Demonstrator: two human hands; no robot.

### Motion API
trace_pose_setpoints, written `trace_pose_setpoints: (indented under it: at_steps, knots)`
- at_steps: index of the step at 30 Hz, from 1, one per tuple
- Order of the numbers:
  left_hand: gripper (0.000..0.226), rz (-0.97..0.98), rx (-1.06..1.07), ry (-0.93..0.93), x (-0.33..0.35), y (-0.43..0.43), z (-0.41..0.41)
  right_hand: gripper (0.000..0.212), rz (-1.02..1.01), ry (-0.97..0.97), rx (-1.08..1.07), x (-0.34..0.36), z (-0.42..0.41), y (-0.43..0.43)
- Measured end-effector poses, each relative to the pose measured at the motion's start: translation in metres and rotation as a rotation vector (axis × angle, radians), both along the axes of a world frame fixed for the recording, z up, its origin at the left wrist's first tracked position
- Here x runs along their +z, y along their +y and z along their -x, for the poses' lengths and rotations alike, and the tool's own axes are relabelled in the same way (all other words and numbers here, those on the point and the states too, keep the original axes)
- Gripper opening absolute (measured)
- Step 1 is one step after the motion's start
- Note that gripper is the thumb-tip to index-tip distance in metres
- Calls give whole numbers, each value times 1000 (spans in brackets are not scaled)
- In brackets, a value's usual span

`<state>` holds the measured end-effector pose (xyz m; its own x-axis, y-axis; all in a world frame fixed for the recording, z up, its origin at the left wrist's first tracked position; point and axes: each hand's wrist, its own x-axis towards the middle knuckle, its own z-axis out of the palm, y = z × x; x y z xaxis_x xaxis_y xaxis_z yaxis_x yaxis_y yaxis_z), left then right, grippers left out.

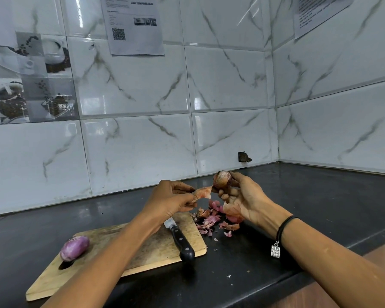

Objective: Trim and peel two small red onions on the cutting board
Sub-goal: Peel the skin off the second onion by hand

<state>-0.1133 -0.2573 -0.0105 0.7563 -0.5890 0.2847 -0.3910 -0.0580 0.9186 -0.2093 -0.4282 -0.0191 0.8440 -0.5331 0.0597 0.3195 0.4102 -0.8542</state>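
Above peel scraps (209, 220) beside cutting board (158, 247): grips partly skinned red onion (222, 180) in right hand (242, 196) fingertips; pinches skin strip (202, 193) with left hand (171, 200), just left of onion, strip touching it. Second, peeled onion (74, 248) on board's left end, apart from both hands.

Kitchen: tiled wall (227, 85), dark counter (298, 196), cutting board (142, 252)
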Motion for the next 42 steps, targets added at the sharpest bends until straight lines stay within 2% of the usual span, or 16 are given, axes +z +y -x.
trace_pose_setpoints:
  at_steps: [3, 6, 11, 17, 21, 29, 33, 42]
  knots:
    - [20, -116, 52, -171, 0, -1, 1, 35, 8, 9, 13, 0, 1, 0]
    - [30, -156, 29, -244, 3, -1, 5, 36, 21, 35, 29, -1, 0, -1]
    - [32, -98, -57, -306, 5, -3, 12, 33, 12, 73, 50, -3, -6, -1]
    - [58, -35, -93, -449, 5, -3, 13, 33, 201, 142, 87, -4, 1, 2]
    - [54, -43, -77, -537, 5, -2, 13, 38, 308, 139, 107, -6, 0, 3]
    - [56, -50, -25, -743, 7, -1, 18, 44, 376, 136, 189, -4, 6, 9]
    - [52, -22, -14, -761, 8, -1, 20, 41, 379, 88, 199, -2, 8, 13]
    - [43, 6, 2, -791, 7, -1, 22, 40, 440, 114, 164, -2, 9, 17]
